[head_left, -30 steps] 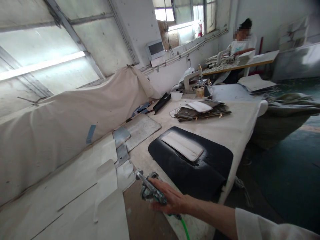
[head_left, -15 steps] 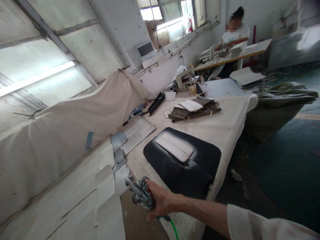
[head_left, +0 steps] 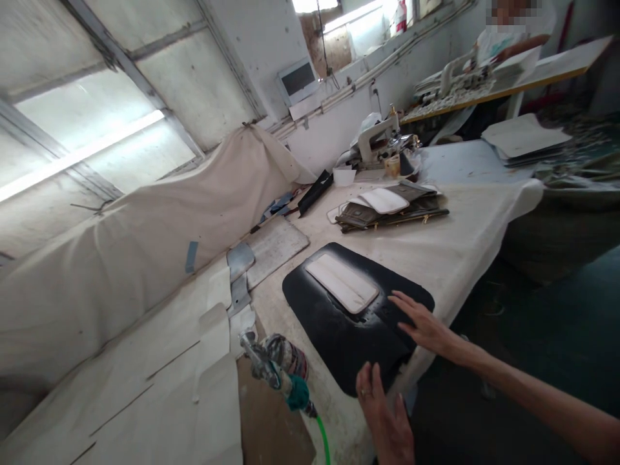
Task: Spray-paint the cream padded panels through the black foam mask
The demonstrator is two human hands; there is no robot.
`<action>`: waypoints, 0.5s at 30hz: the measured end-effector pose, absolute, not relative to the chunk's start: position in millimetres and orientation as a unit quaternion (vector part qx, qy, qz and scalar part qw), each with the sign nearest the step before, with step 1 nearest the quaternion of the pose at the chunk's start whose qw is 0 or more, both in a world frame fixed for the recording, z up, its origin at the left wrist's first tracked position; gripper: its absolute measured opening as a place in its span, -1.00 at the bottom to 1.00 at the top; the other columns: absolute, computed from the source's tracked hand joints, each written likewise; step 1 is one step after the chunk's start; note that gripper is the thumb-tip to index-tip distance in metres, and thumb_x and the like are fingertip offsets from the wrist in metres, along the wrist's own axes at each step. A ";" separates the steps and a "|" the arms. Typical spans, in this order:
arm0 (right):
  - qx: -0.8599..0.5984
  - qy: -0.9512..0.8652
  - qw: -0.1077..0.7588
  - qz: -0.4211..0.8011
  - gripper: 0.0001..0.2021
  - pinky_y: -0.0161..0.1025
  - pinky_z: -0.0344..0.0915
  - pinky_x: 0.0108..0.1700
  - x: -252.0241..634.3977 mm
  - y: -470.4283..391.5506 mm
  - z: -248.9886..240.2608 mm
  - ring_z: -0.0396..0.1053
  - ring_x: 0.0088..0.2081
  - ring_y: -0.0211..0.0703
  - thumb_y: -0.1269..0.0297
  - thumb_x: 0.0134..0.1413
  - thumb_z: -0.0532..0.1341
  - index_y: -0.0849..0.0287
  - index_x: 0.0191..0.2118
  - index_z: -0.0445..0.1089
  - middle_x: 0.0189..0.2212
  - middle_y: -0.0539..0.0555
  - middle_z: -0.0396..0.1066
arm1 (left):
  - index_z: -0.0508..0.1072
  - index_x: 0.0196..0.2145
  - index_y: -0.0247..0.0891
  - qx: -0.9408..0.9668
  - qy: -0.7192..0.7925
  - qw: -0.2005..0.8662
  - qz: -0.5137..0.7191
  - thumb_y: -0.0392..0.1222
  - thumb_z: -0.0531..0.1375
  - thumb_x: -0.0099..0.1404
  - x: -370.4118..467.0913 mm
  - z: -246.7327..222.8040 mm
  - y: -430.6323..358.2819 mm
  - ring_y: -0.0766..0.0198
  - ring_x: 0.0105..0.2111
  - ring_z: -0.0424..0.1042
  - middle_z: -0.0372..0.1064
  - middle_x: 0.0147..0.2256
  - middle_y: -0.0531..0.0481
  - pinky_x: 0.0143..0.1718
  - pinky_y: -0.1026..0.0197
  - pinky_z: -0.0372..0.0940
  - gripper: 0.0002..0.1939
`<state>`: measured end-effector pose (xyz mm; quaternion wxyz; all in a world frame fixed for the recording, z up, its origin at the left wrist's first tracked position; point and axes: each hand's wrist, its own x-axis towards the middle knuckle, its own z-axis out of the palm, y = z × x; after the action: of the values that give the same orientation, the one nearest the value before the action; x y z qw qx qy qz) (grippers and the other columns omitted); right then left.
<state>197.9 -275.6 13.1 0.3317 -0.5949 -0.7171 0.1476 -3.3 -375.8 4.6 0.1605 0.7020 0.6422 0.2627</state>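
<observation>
A black, rounded-corner sheet (head_left: pixel 334 352) lies flat on the covered table, with a pale rectangular panel (head_left: pixel 341 282) on top of it. My right hand (head_left: pixel 426 326) is over the sheet's right side with fingers spread, holding nothing. At the sheet's near edge is my left hand (head_left: pixel 385 413), a ring on one finger, its fingers stretched out and also without anything in them; whether either hand touches the sheet I cannot tell. To the left stands a metal spray gun (head_left: pixel 264 365) with a cup and a green hose (head_left: pixel 323 439), apart from both hands.
Behind the sheet lies a stack of brown pieces (head_left: pixel 392 206) with white panels on top. Farther back is a sewing machine (head_left: pixel 382 139). White sheets (head_left: pixel 184 361) cover the left side. A person (head_left: pixel 513 45) sits at another machine table at the back right.
My right hand has let go of the spray gun, which now stands on the table, and has moved right over the black sheet. My left hand has come into view.
</observation>
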 end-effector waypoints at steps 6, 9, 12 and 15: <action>-0.589 -0.781 0.199 0.057 -0.59 -0.11 0.22 -0.02 260.5 -248.0 -20.5 0.24 0.00 0.01 0.62 -0.11 0.00 0.32 -0.08 0.33 -0.02 0.28 0.27 | 0.13 0.12 -0.25 0.736 0.638 0.173 0.145 -0.45 -0.01 0.01 26.1 10.9 -330.4 0.11 0.16 0.02 0.09 0.15 -0.11 0.20 0.01 -0.02 -0.34; -0.577 -0.800 0.158 0.047 -0.69 -0.15 0.26 -0.25 258.9 -243.9 -18.8 0.34 -0.23 -0.01 0.65 -0.14 0.00 0.27 -0.35 0.41 -0.28 0.22 0.39 | 0.18 0.09 -0.27 0.750 0.628 0.167 0.127 -0.43 0.00 0.01 23.7 9.4 -325.1 0.09 0.14 0.05 0.14 0.13 -0.11 0.19 0.01 -0.02 -0.37; -0.566 -0.812 0.138 0.034 -0.77 -0.15 0.20 -0.27 257.9 -238.9 -16.1 0.33 -0.29 0.01 0.63 -0.14 0.04 0.26 -0.48 0.40 -0.39 0.22 0.38 | 0.21 0.08 -0.31 0.742 0.636 0.158 0.139 -0.43 0.00 -0.01 22.2 6.1 -321.0 0.08 0.14 0.06 0.15 0.12 -0.13 0.18 0.01 -0.01 -0.38; -0.551 -0.823 0.134 0.035 -0.78 -0.16 0.18 -0.29 261.7 -234.0 -17.1 0.33 -0.32 0.00 0.63 -0.16 0.05 0.25 -0.49 0.39 -0.41 0.20 0.37 | 0.31 0.01 -0.26 0.722 0.644 0.172 0.184 -0.42 0.00 0.04 22.1 6.8 -312.1 0.10 0.09 0.14 0.25 0.06 -0.09 0.15 -0.01 0.03 -0.47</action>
<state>261.7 -234.0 -17.1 0.1335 -0.5513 -0.8228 0.0348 22.1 -312.1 6.8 0.1725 0.7223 0.6440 0.1838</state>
